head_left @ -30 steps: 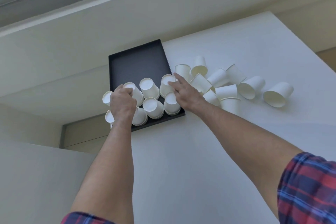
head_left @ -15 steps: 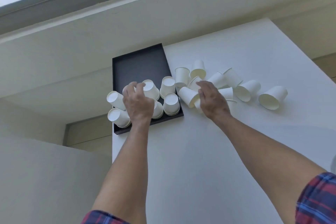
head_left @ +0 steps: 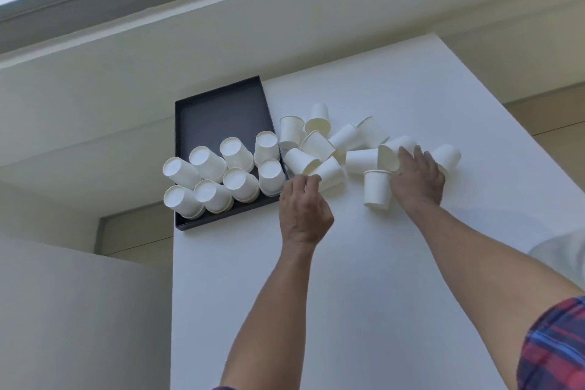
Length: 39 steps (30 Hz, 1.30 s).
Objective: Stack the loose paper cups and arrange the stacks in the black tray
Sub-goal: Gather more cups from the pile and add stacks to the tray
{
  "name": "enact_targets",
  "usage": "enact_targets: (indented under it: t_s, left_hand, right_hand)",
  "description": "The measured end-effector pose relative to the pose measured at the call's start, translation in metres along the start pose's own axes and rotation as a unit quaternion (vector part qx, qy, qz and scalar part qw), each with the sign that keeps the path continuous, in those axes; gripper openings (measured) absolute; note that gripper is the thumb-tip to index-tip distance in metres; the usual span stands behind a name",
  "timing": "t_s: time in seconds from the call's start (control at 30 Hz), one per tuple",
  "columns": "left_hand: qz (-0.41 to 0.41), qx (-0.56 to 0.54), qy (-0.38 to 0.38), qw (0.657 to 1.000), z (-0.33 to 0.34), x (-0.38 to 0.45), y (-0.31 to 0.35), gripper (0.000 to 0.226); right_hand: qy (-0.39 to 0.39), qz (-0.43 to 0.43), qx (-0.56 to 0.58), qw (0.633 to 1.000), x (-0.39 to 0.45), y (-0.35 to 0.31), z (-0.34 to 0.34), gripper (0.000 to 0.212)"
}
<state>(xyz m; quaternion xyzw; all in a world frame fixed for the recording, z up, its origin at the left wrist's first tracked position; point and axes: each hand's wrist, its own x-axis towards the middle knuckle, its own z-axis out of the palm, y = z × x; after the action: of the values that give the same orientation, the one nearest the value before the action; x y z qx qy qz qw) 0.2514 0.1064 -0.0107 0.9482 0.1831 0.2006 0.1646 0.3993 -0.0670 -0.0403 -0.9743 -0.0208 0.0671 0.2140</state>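
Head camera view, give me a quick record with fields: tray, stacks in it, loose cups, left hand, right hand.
tray: black tray at the table's left edge, far half bare
stacks: eight upside-down cup stacks in two rows of four at the near end
loose cups: jumbled pile on the table right of the tray
left hand: left hand reaching a cup at the pile's near edge
right hand: right hand on cups at the pile's right side

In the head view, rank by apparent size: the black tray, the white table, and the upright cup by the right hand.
1. white table, by far the largest.
2. black tray.
3. upright cup, next to the right hand, smallest.
The tray lies farther from the camera than the table's near part, but the order is not in doubt.
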Motion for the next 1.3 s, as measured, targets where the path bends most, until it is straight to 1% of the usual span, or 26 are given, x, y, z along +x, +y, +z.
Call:
enact_targets:
  t_s: [0.03, 0.1, 0.17, 0.3, 0.37, 0.4, 0.47, 0.53, 0.57, 0.6, 0.73, 0.8, 0.83, 0.87, 0.9, 0.97, 1.03, 1.1, 1.23, 1.3]
  left_hand:
    - [-0.008, -0.002, -0.019, 1.0, 0.004, -0.002, 0.005, 0.037]
    - [-0.015, -0.002, -0.06, 0.998, 0.009, -0.004, 0.012, 0.039]
    - [-0.013, -0.005, -0.094, 0.996, 0.014, -0.006, 0.018, 0.041]
    - [-0.002, -0.009, -0.134, 0.991, 0.026, -0.011, 0.032, 0.047]
    - [0.012, -0.01, -0.155, 0.988, 0.034, -0.012, 0.04, 0.052]
    - [0.02, -0.006, -0.17, 0.985, 0.039, -0.013, 0.044, 0.056]
    - [0.034, 0.01, -0.208, 0.978, 0.048, -0.014, 0.054, 0.067]
    - [0.034, 0.028, -0.242, 0.969, 0.056, -0.015, 0.065, 0.074]
    - [0.029, 0.034, -0.255, 0.966, 0.059, -0.015, 0.069, 0.075]
    - [0.024, 0.04, -0.264, 0.963, 0.062, -0.016, 0.073, 0.076]
    - [0.016, 0.053, -0.272, 0.961, 0.065, -0.016, 0.081, 0.071]
    - [0.005, 0.042, -0.257, 0.966, 0.064, -0.016, 0.082, 0.058]
    - [-0.004, 0.034, -0.251, 0.967, 0.063, -0.016, 0.083, 0.051]
    - [-0.014, 0.026, -0.25, 0.968, 0.062, -0.016, 0.083, 0.046]
    - [-0.022, 0.02, -0.252, 0.967, 0.062, -0.016, 0.082, 0.043]
    - [-0.03, 0.011, -0.258, 0.966, 0.062, -0.018, 0.082, 0.041]
    - [-0.037, 0.002, -0.269, 0.962, 0.063, -0.019, 0.082, 0.041]
    - [-0.048, -0.01, -0.279, 0.959, 0.064, -0.02, 0.083, 0.042]
    - [-0.075, -0.03, -0.28, 0.957, 0.062, -0.022, 0.082, 0.039]
    - [-0.08, -0.035, -0.278, 0.956, 0.06, -0.026, 0.081, 0.037]
  right_hand:
    - [-0.017, -0.007, -0.008, 1.0, 0.002, 0.004, -0.002, 0.061]
    - [-0.024, -0.021, -0.009, 0.999, 0.003, 0.011, -0.005, 0.06]
    - [-0.011, -0.04, -0.008, 0.999, 0.003, 0.017, -0.008, 0.058]
    - [0.02, -0.063, 0.015, 0.998, 0.002, 0.026, -0.015, 0.059]
    - [0.038, -0.062, -0.012, 0.997, 0.003, 0.029, -0.018, 0.062]
    - [0.034, -0.054, -0.036, 0.997, 0.005, 0.032, -0.021, 0.063]
    - [-0.01, -0.031, -0.075, 0.997, 0.009, 0.041, -0.025, 0.063]
    - [-0.054, -0.022, -0.091, 0.994, 0.012, 0.051, -0.028, 0.056]
    - [-0.059, -0.023, -0.088, 0.994, 0.012, 0.055, -0.029, 0.051]
    - [-0.049, -0.027, -0.078, 0.995, 0.011, 0.058, -0.031, 0.046]
    - [0.079, -0.053, -0.052, 0.994, 0.001, 0.06, -0.036, 0.02]
    - [0.119, -0.051, -0.049, 0.99, -0.004, 0.061, -0.04, 0.014]
    - [0.126, -0.043, -0.037, 0.99, -0.006, 0.061, -0.041, 0.014]
    - [0.12, -0.028, -0.023, 0.992, -0.008, 0.062, -0.042, 0.02]
    - [0.096, -0.007, -0.01, 0.995, -0.01, 0.062, -0.042, 0.03]
    - [0.024, 0.033, 0.006, 0.999, -0.014, 0.064, -0.044, 0.047]
    - [-0.027, 0.048, 0.02, 0.998, -0.017, 0.066, -0.044, 0.052]
    - [-0.033, 0.043, 0.022, 0.998, -0.02, 0.069, -0.043, 0.049]
    - [0.004, 0.04, 0.054, 0.998, -0.022, 0.068, -0.041, 0.026]
    - [0.003, 0.045, 0.065, 0.997, -0.02, 0.065, -0.041, 0.025]
